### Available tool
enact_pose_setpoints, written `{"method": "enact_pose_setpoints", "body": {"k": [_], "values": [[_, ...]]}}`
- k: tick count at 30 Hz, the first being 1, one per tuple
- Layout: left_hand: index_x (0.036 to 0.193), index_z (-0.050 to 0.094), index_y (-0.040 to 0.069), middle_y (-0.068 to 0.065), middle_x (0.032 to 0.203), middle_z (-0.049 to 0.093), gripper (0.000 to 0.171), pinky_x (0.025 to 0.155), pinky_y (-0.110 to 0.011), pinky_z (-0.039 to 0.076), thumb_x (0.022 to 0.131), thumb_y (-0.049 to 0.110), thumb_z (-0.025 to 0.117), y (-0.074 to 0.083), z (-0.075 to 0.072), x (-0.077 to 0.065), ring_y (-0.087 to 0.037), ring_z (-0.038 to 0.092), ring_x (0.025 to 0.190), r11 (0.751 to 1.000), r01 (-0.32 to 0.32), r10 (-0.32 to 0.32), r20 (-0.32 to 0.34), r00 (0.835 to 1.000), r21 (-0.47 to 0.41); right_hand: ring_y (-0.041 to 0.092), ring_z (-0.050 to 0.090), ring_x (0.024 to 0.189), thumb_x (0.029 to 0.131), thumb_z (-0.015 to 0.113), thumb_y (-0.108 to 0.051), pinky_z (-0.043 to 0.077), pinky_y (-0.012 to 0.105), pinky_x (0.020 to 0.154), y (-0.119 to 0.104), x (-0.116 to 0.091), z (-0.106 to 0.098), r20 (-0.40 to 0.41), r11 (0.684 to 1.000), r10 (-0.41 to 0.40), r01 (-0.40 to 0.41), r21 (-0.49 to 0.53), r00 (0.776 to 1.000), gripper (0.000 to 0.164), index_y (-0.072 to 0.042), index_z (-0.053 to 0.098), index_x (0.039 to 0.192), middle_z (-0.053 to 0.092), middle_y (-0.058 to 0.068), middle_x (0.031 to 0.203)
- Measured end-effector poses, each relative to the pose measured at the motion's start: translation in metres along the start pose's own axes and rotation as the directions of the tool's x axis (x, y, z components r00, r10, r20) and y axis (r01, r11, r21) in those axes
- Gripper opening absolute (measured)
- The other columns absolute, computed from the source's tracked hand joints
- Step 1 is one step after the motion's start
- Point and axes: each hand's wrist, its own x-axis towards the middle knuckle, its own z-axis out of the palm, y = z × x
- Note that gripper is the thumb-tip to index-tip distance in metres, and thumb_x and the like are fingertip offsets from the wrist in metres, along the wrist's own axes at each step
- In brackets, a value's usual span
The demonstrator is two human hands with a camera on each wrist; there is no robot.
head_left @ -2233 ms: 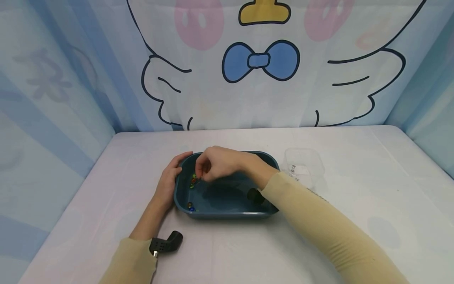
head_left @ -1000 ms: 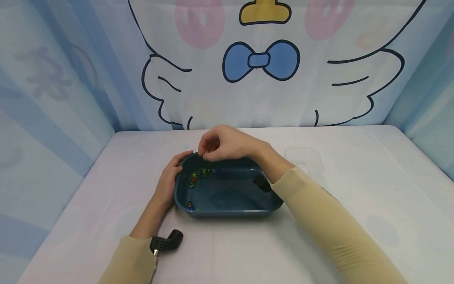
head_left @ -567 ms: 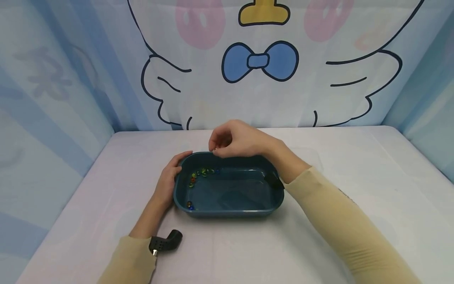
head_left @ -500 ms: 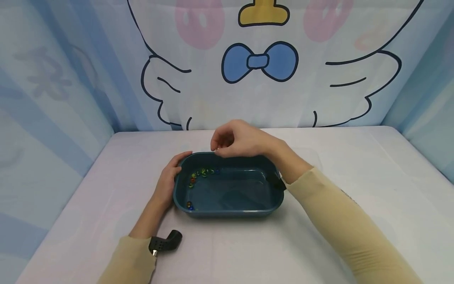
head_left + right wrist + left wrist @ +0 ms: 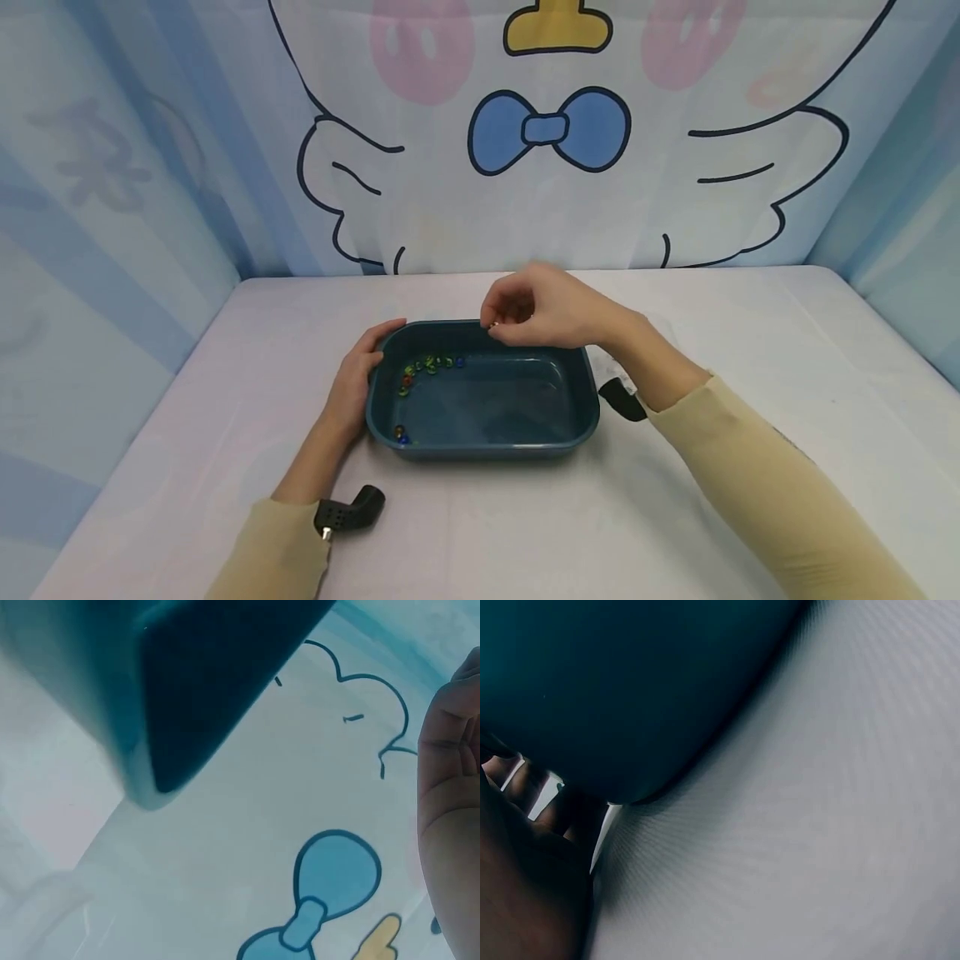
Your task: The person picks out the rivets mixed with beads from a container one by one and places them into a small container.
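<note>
In the head view a dark teal plastic basin stands on the table. Glass marbles, mostly green with some orange and blue, lie in a curved row along its far left inner wall. A few more marbles sit in the near left corner. My left hand holds the basin's left side, its thumb at the rim and its fingers along the outer wall. Over the far rim, right of the middle, my right hand pinches a small shiny marble, mostly hidden by the fingertips.
A clear plastic container is partly visible behind my right wrist. Black wrist cameras stick out from both wrists. The white-covered table runs back to a printed curtain.
My right hand has risen out of the basin and moved right along the far rim. A blue marble now shows at the row's right end. My left hand stays put.
</note>
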Motion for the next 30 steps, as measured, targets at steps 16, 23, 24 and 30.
{"method": "enact_pose_setpoints", "body": {"k": [16,23,24,30], "values": [[0.150,0.042,0.005,-0.013,0.155,0.041,0.056,0.120,-0.047,0.015,0.098,0.004,0.023,0.001,0.000,0.000,-0.025,0.034,0.144,1.000,0.016,-0.016,0.008,1.000,-0.010,0.021,0.058,0.076,0.090,0.069,-0.002,0.052,0.031,0.069,0.012,-0.028,-0.003,-0.055,0.997,0.076,-0.074,0.029,0.996,0.009,-0.006,0.073,0.098,0.065,0.001,0.086],[0.150,0.042,0.004,-0.015,0.155,0.040,0.056,0.120,-0.047,0.015,0.098,0.003,0.023,0.001,0.001,-0.001,-0.025,0.034,0.144,1.000,0.017,-0.016,0.008,1.000,-0.027,0.022,0.059,0.077,0.090,0.069,0.000,0.052,0.030,0.069,0.021,-0.042,-0.007,-0.094,0.995,0.100,-0.097,0.033,0.991,0.010,-0.006,0.072,0.097,0.066,0.002,0.088],[0.151,0.042,0.004,-0.014,0.155,0.040,0.056,0.120,-0.047,0.015,0.098,0.003,0.023,0.001,0.001,-0.001,-0.025,0.034,0.144,1.000,0.016,-0.016,0.008,1.000,-0.026,0.022,0.059,0.077,0.090,0.069,0.000,0.052,0.030,0.070,0.023,-0.044,-0.007,-0.098,0.994,0.106,-0.104,0.032,0.990,0.010,-0.006,0.072,0.097,0.066,0.002,0.088],[0.151,0.042,0.004,-0.013,0.155,0.041,0.056,0.120,-0.047,0.015,0.098,0.003,0.023,0.003,0.002,-0.002,-0.026,0.033,0.144,1.000,0.017,-0.017,0.005,1.000,-0.018,0.022,0.060,0.077,0.090,0.068,0.002,0.052,0.029,0.070,0.032,-0.058,-0.013,-0.127,0.991,0.132,-0.131,0.019,0.983,0.010,-0.003,0.072,0.098,0.067,0.001,0.089]]}}
